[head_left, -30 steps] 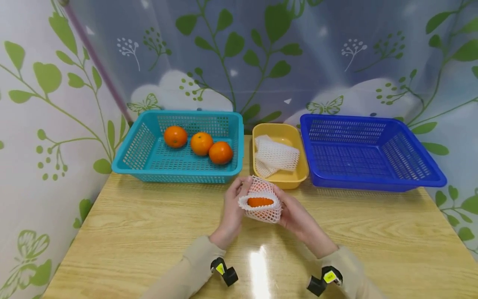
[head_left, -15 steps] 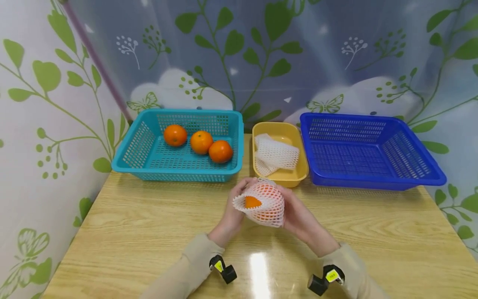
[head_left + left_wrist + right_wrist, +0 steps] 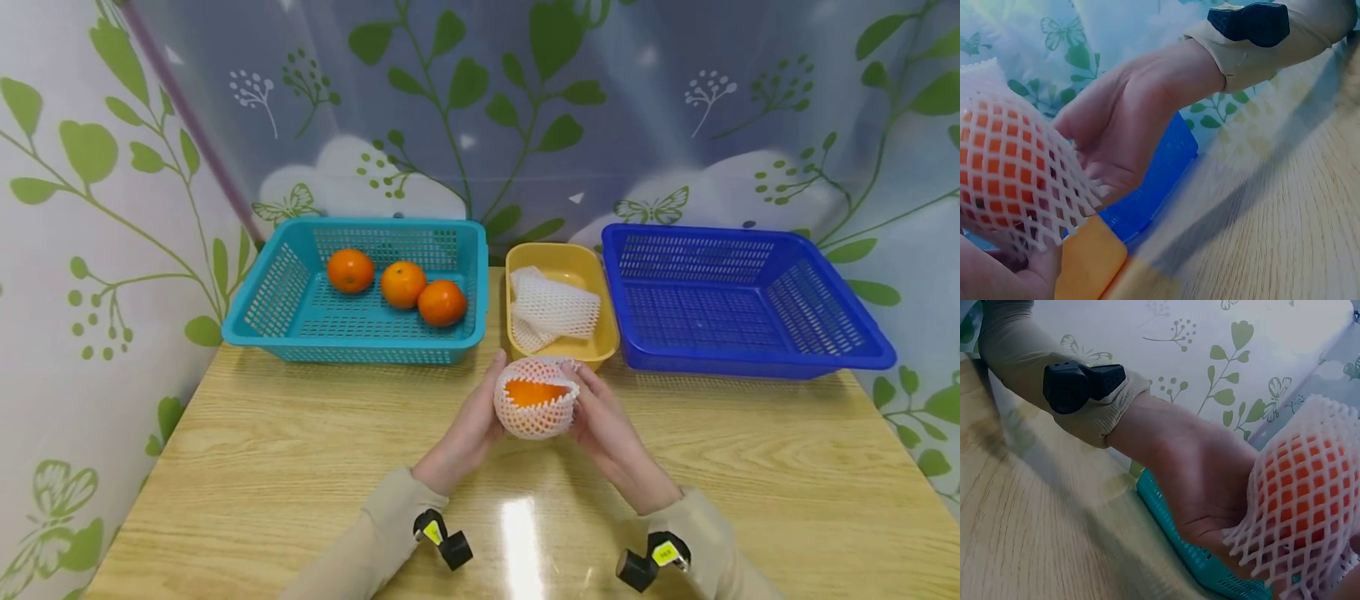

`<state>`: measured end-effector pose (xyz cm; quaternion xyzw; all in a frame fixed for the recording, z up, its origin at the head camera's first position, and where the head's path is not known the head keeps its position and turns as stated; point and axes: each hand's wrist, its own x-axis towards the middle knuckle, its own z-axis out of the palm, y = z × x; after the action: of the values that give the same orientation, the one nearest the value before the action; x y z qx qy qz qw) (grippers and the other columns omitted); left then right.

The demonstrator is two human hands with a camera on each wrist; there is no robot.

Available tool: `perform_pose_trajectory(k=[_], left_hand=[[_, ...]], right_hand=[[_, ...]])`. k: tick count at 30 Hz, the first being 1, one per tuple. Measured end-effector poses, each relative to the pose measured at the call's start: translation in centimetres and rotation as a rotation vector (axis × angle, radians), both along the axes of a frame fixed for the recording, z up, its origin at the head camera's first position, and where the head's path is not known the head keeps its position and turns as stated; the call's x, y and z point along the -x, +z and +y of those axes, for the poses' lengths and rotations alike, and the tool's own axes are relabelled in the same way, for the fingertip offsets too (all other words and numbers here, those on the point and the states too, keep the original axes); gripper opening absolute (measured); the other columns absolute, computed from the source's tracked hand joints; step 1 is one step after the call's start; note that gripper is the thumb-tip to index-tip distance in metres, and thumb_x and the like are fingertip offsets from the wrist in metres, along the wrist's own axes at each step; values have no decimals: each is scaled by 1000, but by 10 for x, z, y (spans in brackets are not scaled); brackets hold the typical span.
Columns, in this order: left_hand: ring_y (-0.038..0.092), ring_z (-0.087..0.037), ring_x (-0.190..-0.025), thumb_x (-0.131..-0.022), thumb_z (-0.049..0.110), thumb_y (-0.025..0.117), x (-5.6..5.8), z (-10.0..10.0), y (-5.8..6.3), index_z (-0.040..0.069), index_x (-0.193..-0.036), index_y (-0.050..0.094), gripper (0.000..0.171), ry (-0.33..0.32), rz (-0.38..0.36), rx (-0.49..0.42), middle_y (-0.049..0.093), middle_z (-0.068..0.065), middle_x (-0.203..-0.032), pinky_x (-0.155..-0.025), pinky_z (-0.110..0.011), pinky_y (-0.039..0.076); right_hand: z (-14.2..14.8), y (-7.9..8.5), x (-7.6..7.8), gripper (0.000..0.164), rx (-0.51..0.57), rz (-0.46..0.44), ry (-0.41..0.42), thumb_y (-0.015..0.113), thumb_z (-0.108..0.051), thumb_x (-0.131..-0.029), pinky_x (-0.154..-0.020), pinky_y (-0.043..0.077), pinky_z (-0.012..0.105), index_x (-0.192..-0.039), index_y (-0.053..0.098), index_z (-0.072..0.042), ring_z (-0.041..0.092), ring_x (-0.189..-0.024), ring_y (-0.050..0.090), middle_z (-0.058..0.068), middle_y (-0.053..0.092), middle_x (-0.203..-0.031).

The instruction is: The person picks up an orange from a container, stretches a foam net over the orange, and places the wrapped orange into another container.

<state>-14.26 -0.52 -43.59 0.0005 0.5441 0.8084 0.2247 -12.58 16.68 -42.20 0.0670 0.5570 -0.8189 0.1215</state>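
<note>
Both hands hold an orange [image 3: 534,393] in a white foam net [image 3: 534,423] over the near part of the table. Bare peel shows through the net's gaping mouth, which faces up. My left hand [image 3: 471,429] grips the wrapped fruit from the left, its fingers partly hidden behind it. On the other side, my right hand [image 3: 611,433] has its thumb and fingers at the net's rim. The left wrist view shows the net's loose edge [image 3: 1079,215] spreading past the fruit near the right palm. In the right wrist view, the mesh [image 3: 1304,487] lies against the left palm.
Three loose oranges lie in a teal basket [image 3: 360,343] at the back left. A yellow bin [image 3: 609,321] behind the hands holds white foam nets [image 3: 557,307]. To its right stands a blue basket [image 3: 757,360]. A patterned curtain [image 3: 480,125] hangs behind.
The wrapped orange has turned in the hands. The net's mouth swung left, then round to the right, and the net now sits rounder on the fruit. The baskets have stayed put.
</note>
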Motion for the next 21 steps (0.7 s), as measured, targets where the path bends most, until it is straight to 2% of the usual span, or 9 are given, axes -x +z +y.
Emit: perform_pose_trajectory(k=[3,6,9,12,16,17,19,21], left_hand=[[58,-13,-106,-102,65,39,-1,1,1,7,-147,47,74,-31,-20,-29,57,-8,-132,-84,-25,51],[57,-14,-108,-102,62,42,-1,2,1,10,-147,46,68,-47,-70,-62,56,-7,-133,-85,-26,51],[59,-11,-106,-103,60,41,-3,3,2,12,-147,46,65,-39,-114,-87,57,-3,-130,-83,-23,52],[60,-10,-104,-104,58,40,-3,2,4,12,-149,46,64,-13,-130,-124,59,-4,-130,-82,-21,52],[61,-12,-110,-106,55,37,-1,0,7,12,-151,43,63,34,-136,-167,57,-10,-138,-89,-24,54],[61,-13,-112,-107,54,36,-1,-1,7,12,-152,43,62,43,-135,-174,55,-13,-141,-91,-24,54],[62,-14,-113,-108,53,34,0,-2,7,13,-153,42,61,51,-140,-181,53,-16,-144,-92,-25,55],[63,-14,-112,-109,52,32,0,-2,8,13,-154,41,60,44,-141,-188,51,-18,-146,-90,-24,56]], right_hand=[[-1,-4,0,24,-71,15,-16,42,-9,-108,-73,53,19,-131,49,-10,5,-88,62,-6,62,-106],[-3,-8,-1,32,-123,33,-39,40,0,-105,-75,54,18,-136,46,-5,4,-88,62,-8,63,-107],[-5,-8,-1,32,-148,44,-67,42,-4,-107,-77,53,18,-138,45,-2,3,-89,61,-6,62,-109],[-5,-6,-1,35,-176,89,-87,42,-18,-110,-84,51,19,-143,43,-5,4,-98,60,-5,56,-121],[-1,-2,-1,53,-207,288,-55,36,-42,-110,-102,45,25,-151,36,-7,16,-125,50,4,45,-142],[-1,-1,-2,56,-234,349,-32,38,-43,-110,-105,44,25,-153,35,-7,19,-129,48,6,44,-146],[-1,0,-3,60,-282,467,45,51,-37,-107,-111,39,25,-155,31,-6,25,-139,41,12,40,-152],[-2,1,-5,71,-354,540,110,67,-26,-100,-115,33,23,-156,28,-9,26,-144,35,13,37,-156]])
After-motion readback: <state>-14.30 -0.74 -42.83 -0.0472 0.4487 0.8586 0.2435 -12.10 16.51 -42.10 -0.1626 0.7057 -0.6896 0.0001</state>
